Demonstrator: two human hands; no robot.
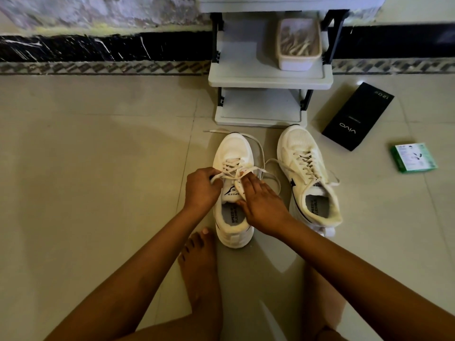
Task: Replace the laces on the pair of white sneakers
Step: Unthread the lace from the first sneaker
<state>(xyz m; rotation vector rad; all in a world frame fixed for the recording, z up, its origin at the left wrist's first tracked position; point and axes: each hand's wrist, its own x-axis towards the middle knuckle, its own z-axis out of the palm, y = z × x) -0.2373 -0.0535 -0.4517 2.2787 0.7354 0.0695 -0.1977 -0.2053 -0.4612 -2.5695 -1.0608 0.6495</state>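
Two white sneakers stand on the tiled floor. The left sneaker is directly in front of me, its white lace partly undone and trailing past the toe and to the right. My left hand pinches the lace at the shoe's left eyelets. My right hand lies over the tongue and right eyelets, fingers on the lace; whether it grips is hidden. The right sneaker stands beside it, laced, untouched.
A grey shelf rack stands just beyond the shoes, with a white tub of pale sticks on it. A black phone box and a small green box lie at the right. My bare foot rests behind the left sneaker.
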